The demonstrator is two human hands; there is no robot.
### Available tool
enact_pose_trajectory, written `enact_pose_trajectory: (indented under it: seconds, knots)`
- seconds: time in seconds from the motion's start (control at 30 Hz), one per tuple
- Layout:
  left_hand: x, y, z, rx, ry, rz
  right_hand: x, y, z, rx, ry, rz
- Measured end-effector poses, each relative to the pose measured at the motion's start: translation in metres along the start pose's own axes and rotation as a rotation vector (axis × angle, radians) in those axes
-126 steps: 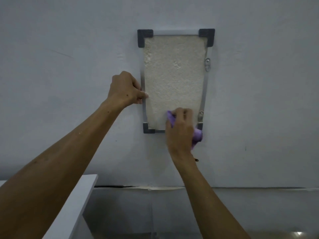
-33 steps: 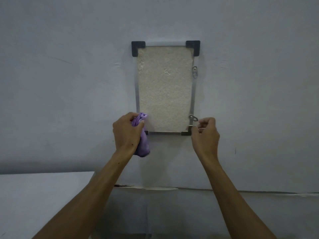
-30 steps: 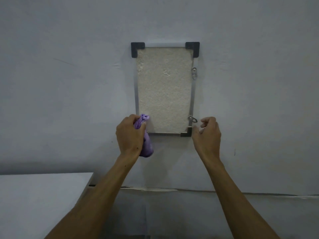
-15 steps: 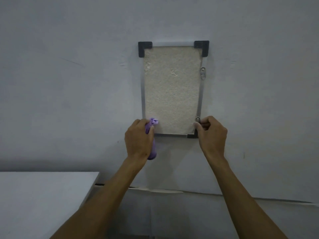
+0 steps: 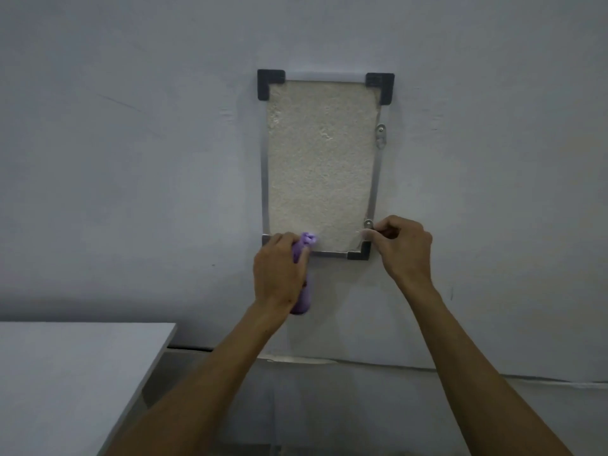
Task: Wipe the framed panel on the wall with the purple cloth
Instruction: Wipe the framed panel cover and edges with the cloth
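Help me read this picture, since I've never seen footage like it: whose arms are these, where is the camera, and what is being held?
There is no machine here. The arms belong to a person, and the camera sits on that person's head, looking forward and down, so you see the scene as they do.

They face a pale wall with a framed panel fixed to it: a rough whitish sheet in a thin metal frame with dark corner pieces.

The left hand grips a bunched purple cloth at the panel's lower left corner. The right hand has its fingers curled at the frame's lower right edge, beside a small metal clip; it seems to steady the frame.

A white tabletop shows at lower left.
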State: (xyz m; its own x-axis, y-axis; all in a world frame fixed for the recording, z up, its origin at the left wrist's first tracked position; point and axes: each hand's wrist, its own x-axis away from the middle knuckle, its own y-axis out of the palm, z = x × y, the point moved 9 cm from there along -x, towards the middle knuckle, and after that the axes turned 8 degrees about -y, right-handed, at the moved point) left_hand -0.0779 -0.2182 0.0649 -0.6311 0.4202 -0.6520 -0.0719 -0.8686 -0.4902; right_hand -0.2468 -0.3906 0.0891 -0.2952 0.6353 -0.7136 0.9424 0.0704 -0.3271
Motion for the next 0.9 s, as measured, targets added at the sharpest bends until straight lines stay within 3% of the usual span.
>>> enact_pose_trajectory:
  seconds: [0.07,0.13,0.23,0.33,0.5,0.7,0.9]
  knots:
    - [-0.004,0.003,0.002,-0.037,0.083,-0.084,0.0,0.001,-0.001,0.005,-0.004,-0.008]
    - [-0.014,-0.008,-0.003,-0.027,0.068,-0.03,0.0,0.003,-0.001,0.009,-0.002,-0.016]
    - [-0.015,-0.027,-0.015,0.06,-0.055,0.158,0.001,0.005,0.0,0.017,0.001,-0.013]
    - [-0.005,-0.021,-0.02,0.177,-0.233,0.239,0.001,0.009,-0.002,0.032,-0.006,-0.008]
    - [-0.004,0.004,0.009,0.12,-0.067,0.054,-0.002,0.009,0.009,-0.071,0.092,-0.035]
    - [-0.015,-0.038,-0.031,0.251,-0.301,0.337,-0.001,0.008,0.013,-0.154,0.128,-0.065]
    - [-0.003,0.0,0.011,0.168,-0.069,0.163,-0.006,0.0,0.02,-0.159,0.112,-0.071]
